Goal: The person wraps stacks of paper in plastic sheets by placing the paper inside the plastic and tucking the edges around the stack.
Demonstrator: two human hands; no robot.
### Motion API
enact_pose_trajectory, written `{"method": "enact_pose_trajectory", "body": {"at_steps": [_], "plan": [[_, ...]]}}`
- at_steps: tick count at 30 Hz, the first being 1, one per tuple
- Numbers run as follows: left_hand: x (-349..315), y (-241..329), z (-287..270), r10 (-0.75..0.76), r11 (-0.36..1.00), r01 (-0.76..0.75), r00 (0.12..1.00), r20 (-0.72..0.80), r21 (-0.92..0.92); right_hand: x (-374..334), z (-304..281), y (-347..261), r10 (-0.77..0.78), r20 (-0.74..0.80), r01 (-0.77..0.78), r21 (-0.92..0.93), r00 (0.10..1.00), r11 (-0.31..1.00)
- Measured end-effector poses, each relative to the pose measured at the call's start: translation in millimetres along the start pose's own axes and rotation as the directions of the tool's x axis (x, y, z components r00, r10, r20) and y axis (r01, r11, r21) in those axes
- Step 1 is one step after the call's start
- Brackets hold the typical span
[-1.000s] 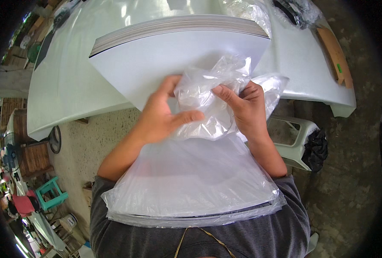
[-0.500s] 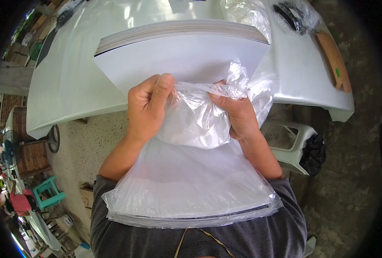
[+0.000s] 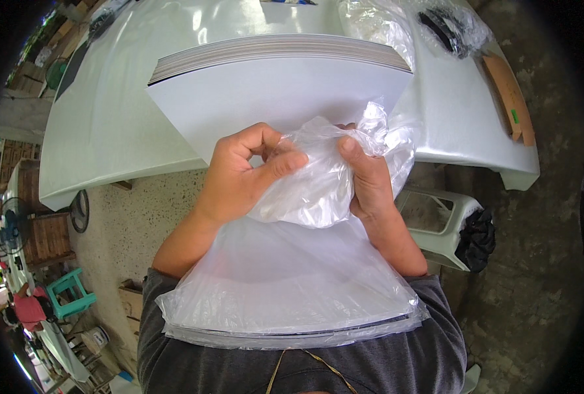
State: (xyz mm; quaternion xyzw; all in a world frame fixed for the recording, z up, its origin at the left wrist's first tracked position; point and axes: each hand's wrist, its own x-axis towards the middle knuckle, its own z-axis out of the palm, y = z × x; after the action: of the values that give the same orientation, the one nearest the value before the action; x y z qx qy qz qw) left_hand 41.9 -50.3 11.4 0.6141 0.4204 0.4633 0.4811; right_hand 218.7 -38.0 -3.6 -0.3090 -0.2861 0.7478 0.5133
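Note:
A clear plastic bag with flat white sheets inside leans against my chest. Its loose, crumpled end is bunched between my hands. My left hand has thumb and forefinger curled onto the left side of that plastic, with a gap between them near the knuckles. On the right side, my right hand pinches the bunched plastic, thumb on top and fingers mostly hidden underneath. Just beyond my hands, a thick stack of white sheets lies at the table's near edge and overhangs it.
The stack rests on a white-covered table. Crumpled clear plastic and a brown cardboard strip lie on its right. Below stand a white stool with a black bag and, at left, a green stool. A person in red is far left.
My left hand has shifted right and its thumb has swung down onto the plastic, toward my right hand. The bunched plastic is drawn closer together. My right hand has barely moved.

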Motion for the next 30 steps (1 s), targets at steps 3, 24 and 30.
{"method": "enact_pose_trajectory", "body": {"at_steps": [3, 24, 30], "plan": [[-1.0, 5.6, -0.6, -0.060, 0.995, 0.064, 0.996, -0.061, 0.072, -3.4, 0.2, -1.8, 0.058, 0.006, -0.058, 0.008, 0.998, 0.998], [-21.1, -25.4, -40.6, -0.152, 0.931, 0.254, 0.922, 0.357, -0.260, -1.3, -74.9, -75.4, 0.306, 0.130, -0.131, -0.701, 0.943, 0.701], [-16.1, -10.2, -65.6, -0.166, 0.978, 0.199, 0.928, 0.335, -0.066, -6.8, -111.9, -70.4, 0.125, 0.229, -0.102, -0.109, 0.965, 0.989]]}}
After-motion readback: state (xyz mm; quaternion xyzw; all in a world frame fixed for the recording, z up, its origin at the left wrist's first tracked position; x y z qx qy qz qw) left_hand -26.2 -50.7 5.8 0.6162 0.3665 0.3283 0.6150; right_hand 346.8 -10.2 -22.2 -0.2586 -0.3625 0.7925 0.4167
